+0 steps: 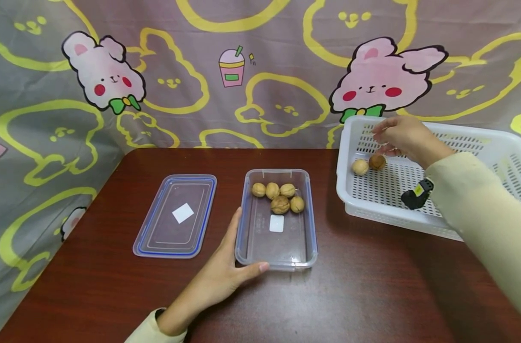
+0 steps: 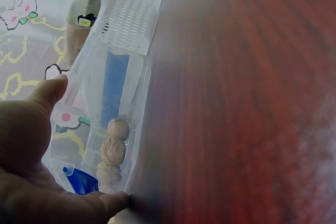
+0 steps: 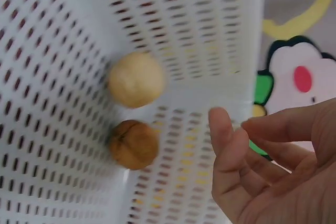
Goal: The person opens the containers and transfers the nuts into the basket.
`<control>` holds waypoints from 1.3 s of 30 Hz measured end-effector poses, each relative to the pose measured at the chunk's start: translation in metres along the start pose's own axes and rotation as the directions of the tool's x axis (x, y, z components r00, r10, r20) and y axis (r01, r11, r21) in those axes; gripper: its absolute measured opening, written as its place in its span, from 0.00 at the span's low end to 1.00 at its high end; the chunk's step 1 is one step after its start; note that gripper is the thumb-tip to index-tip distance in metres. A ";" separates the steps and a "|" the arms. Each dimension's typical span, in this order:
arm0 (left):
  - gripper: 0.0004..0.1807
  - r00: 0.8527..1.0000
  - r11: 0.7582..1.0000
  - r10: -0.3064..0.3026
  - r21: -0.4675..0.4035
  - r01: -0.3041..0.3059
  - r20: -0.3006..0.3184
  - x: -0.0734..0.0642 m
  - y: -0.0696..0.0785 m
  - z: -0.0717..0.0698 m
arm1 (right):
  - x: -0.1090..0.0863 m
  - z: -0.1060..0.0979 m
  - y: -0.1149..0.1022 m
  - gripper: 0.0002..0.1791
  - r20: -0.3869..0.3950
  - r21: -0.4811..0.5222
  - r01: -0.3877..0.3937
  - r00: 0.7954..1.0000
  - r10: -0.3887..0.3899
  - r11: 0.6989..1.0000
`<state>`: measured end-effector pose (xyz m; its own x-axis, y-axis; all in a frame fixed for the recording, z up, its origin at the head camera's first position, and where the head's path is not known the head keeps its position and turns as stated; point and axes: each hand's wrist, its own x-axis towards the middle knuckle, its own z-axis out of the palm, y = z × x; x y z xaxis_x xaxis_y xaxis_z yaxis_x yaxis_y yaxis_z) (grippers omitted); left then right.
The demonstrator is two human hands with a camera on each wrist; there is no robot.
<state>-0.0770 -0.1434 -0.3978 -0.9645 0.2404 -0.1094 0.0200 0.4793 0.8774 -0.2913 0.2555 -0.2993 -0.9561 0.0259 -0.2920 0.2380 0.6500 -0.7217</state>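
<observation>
A clear plastic food container (image 1: 269, 247) stands mid-table with several walnuts (image 1: 280, 205) grouped toward its far end. My left hand (image 1: 219, 274) holds its near left corner, thumb along the near wall and fingers along the left side. In the left wrist view, walnuts (image 2: 113, 150) show through the clear wall. My right hand (image 1: 408, 136) is over the white slotted basket (image 1: 393, 216), fingers loosely bent, with nothing visible between them. Two walnuts lie below it on the basket floor, a pale one (image 3: 136, 80) and a browner one (image 3: 134, 144), apart from the fingertips.
Left of the container lies its flat clear lid (image 1: 157, 233) with a blue seal and a white square. A patterned cloth (image 1: 277, 57) hangs behind the dark red wooden table (image 1: 337, 286). The basket's raised walls surround its two walnuts.
</observation>
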 end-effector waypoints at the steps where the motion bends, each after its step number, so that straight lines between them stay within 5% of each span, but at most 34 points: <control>1: 0.69 1.000 1.000 -0.001 -0.001 0.001 0.002 0.000 0.000 0.000 | -0.002 0.000 -0.003 0.24 -0.011 -0.009 0.015 1.000 -0.015 1.000; 10: 0.69 1.000 1.000 -0.006 -0.006 0.006 0.010 0.001 0.001 0.000 | -0.024 0.003 -0.039 0.20 -0.067 -0.002 0.135 0.989 -0.135 0.991; 22: 0.69 1.000 1.000 0.000 -0.027 0.000 0.012 0.000 0.001 -0.001 | -0.073 0.048 -0.082 0.17 0.043 0.056 0.295 0.954 -0.297 0.954; 39: 0.69 1.000 1.000 0.007 -0.025 -0.007 0.017 0.001 0.000 0.000 | -0.094 0.104 -0.085 0.16 0.217 0.276 0.292 0.909 -0.355 0.916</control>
<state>-0.0780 -0.1433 -0.3977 -0.9596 0.2585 -0.1111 0.0201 0.4567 0.8894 -0.2034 0.1190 -0.2758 -0.9166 -0.3724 -0.1457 -0.0137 0.3935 -0.9192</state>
